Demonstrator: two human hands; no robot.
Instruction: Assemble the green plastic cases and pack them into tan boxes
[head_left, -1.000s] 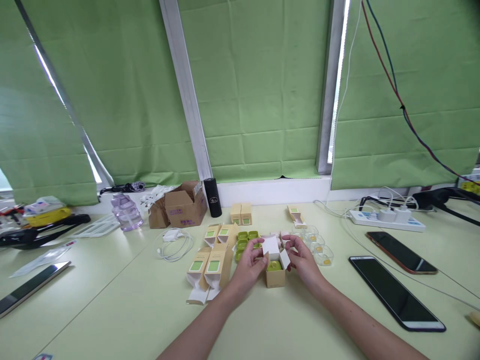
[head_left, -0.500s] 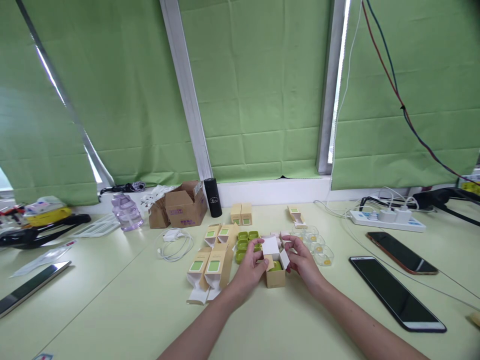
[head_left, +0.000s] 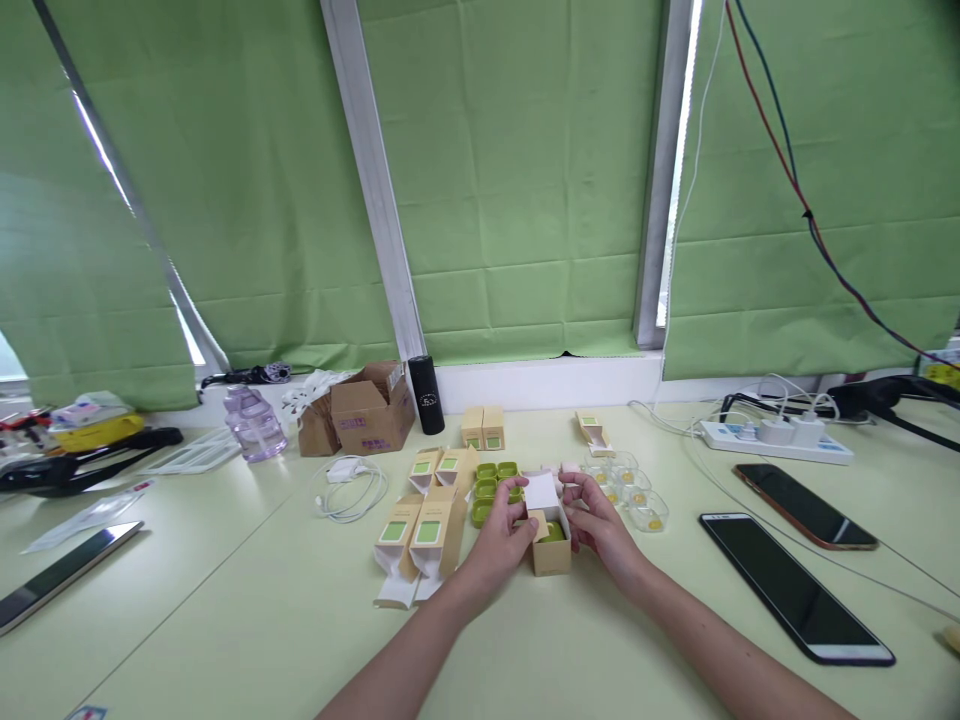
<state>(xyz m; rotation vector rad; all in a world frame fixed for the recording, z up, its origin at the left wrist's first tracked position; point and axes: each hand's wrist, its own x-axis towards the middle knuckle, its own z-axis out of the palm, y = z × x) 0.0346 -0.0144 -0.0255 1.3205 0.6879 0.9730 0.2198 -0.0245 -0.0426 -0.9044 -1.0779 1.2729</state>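
A small tan cardboard box (head_left: 552, 560) stands on the table in front of me, its white-lined lid flap (head_left: 540, 491) raised at the back. Inside it a green object (head_left: 553, 532) shows in part. My left hand (head_left: 501, 535) grips the left side, thumb on a side flap. On the right side, the curled fingers of my right hand (head_left: 604, 528) hold the box by its edge; their tips are partly hidden. Green square containers (head_left: 485, 490) sit beyond my left hand. Clear plastic cups with yellow bits inside (head_left: 646, 512) lie beyond my right hand.
Open tan boxes (head_left: 431, 530) stand left of my left hand, and two more boxes (head_left: 482, 428) are farther back. A white charger cable (head_left: 352, 490), a black cylinder (head_left: 426, 395) and a brown carton (head_left: 373, 410) lie left. Two phones (head_left: 795, 585) and a power strip (head_left: 776, 442) are right.
My right fingers have shifted slightly left and closer to the box. The white right side flap, folded outward before, is now mostly hidden by them. My left hand stays in place.
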